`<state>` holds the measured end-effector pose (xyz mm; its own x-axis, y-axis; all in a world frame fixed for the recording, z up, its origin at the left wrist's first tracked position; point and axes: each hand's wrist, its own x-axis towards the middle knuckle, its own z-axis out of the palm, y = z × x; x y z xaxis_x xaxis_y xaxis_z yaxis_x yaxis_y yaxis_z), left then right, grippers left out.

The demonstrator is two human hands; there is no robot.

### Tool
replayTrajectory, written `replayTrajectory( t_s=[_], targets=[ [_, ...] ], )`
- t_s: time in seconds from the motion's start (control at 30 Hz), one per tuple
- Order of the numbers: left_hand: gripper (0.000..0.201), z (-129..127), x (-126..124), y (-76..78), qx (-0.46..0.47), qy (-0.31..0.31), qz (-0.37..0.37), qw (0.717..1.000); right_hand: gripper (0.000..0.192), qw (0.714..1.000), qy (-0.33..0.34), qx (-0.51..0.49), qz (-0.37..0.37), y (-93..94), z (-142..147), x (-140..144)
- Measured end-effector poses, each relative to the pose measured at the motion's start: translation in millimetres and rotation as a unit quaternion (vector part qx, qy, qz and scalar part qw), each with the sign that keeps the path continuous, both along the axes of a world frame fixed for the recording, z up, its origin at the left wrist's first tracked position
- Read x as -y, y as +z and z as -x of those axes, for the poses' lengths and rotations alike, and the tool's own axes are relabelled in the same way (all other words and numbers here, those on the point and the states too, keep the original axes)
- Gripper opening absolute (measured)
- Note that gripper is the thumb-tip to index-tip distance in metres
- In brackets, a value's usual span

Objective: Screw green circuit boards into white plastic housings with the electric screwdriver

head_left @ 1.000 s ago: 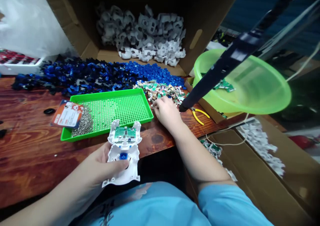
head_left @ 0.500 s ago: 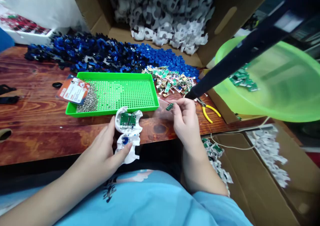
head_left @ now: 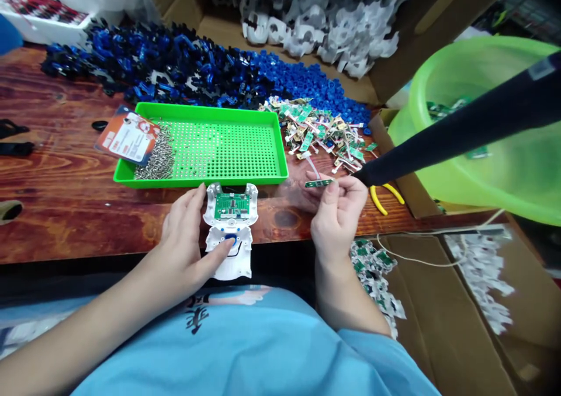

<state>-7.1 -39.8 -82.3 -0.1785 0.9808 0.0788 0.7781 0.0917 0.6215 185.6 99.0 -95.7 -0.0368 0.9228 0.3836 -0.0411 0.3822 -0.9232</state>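
Spreading wide, grainy and reddish under everything: wooden worktop. Sitting on it, a perforated green plastic tray with a heap of small metal screws at its left end. Resting at the worktop's near edge, gripped by left hand, fingers closed around it, thumb pressing its blue button: white moulded plastic shell carrying a green circuit board. Pinching, just right of the shell, right hand, fingers closed on a tiny flat green circuit strip.
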Motion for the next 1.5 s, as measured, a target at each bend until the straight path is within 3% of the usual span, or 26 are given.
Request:
replayTrajectory(
  t_s=[0.1, 0.2, 0.33, 0.47, 0.57, 0.7, 0.83, 1.03, 1.37, 1.5],
  targets=[
    [0.091, -1, 0, 11.1, -0.034, 0.007, -0.046, 0.998, 0.016, 0.999, 0.048, 0.010, 0.013, 2.7, 2, 3],
    [0.091, -1, -5, 32.9, -0.094, 0.001, -0.156, 0.983, 0.012, 0.993, 0.112, 0.029, -0.003, 7.5, 4, 11],
    [0.076, 0, -21, 58.1, -0.167, -0.135, -0.229, 0.949, 0.013, 0.977, 0.193, 0.078, -0.042, 18.2, 7, 26],
    [0.051, 0, -31, 59.9, -0.172, -0.212, -0.221, 0.936, 0.016, 0.957, 0.208, 0.155, -0.131, 28.7, 10, 34],
    [0.047, -1, -31, 55.6, -0.114, -0.223, -0.210, 0.945, 0.017, 0.946, 0.194, 0.181, -0.189, 33.5, 11, 34],
    [0.043, 0, -28, 54.6, -0.041, -0.177, -0.211, 0.960, 0.025, 0.939, 0.189, 0.182, -0.221, 34.9, 12, 33],
    [0.038, 0, -23, 55.2, 0.018, -0.093, -0.191, 0.977, 0.036, 0.955, 0.166, 0.157, -0.189, 32.1, 11, 34],
    [0.031, -7, -17, 51.3, 0.106, -0.008, -0.184, 0.977, 0.019, 0.963, 0.176, 0.131, -0.157, 32.7, 11, 35],
    [0.015, 2, -21, 55.1, 0.173, 0.003, -0.124, 0.977, 0.009, 0.932, 0.183, 0.201, -0.241, 33.3, 15, 26],
    [0.006, 0, -33, 62.2, 0.263, 0.024, -0.072, 0.962, 0.027, 0.934, 0.188, 0.180, -0.244, 32.1, 13, 24]
  ],
)
